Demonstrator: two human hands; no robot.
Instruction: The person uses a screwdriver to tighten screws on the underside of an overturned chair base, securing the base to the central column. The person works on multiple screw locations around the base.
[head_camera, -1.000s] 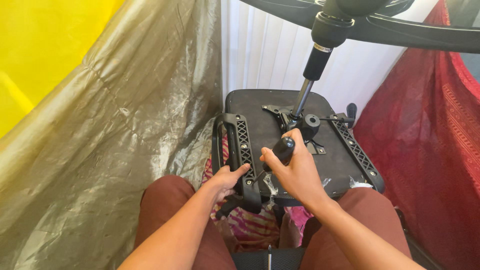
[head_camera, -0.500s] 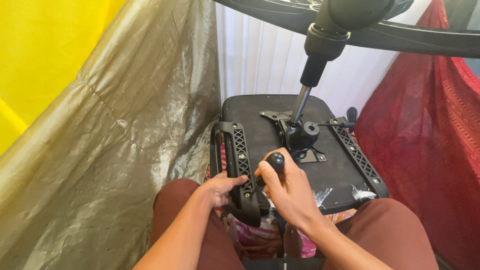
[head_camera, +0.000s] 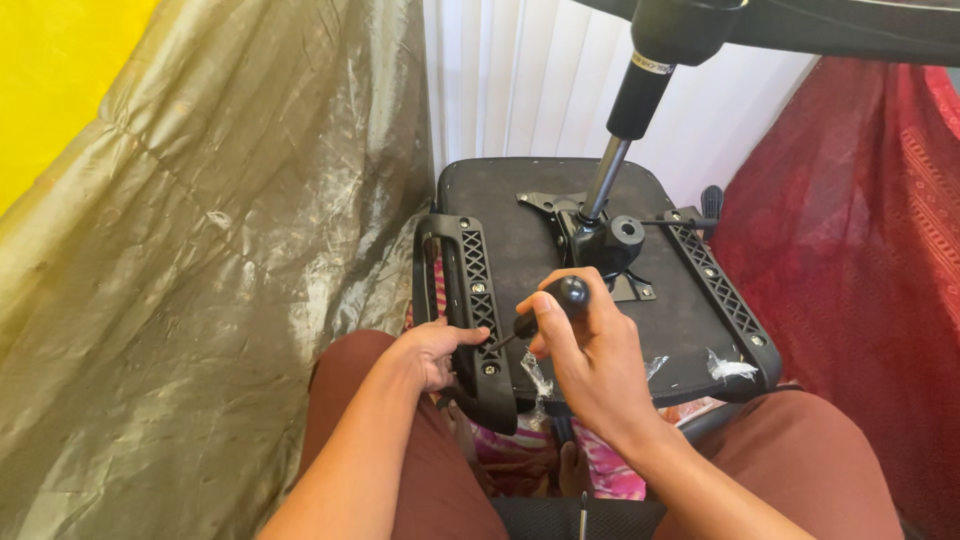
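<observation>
Right hand (head_camera: 590, 360) clamped on a black-handled screwdriver (head_camera: 545, 312), tip at the left armrest bracket (head_camera: 470, 300) of an upturned office-chair seat (head_camera: 560, 260); left hand (head_camera: 432, 352) grips that bracket.

Cloths and blinds around the work

A shiny olive-gold sheet (head_camera: 200, 280) fills the left half of the frame, creased and hanging in folds, with a bright yellow cloth (head_camera: 60, 80) behind it in the upper left corner. White vertical blinds (head_camera: 520, 90) stand at the top centre. A dark red patterned cloth (head_camera: 870, 250) drapes down the right side. A pink patterned fabric (head_camera: 610, 470) shows at the bottom centre.
</observation>
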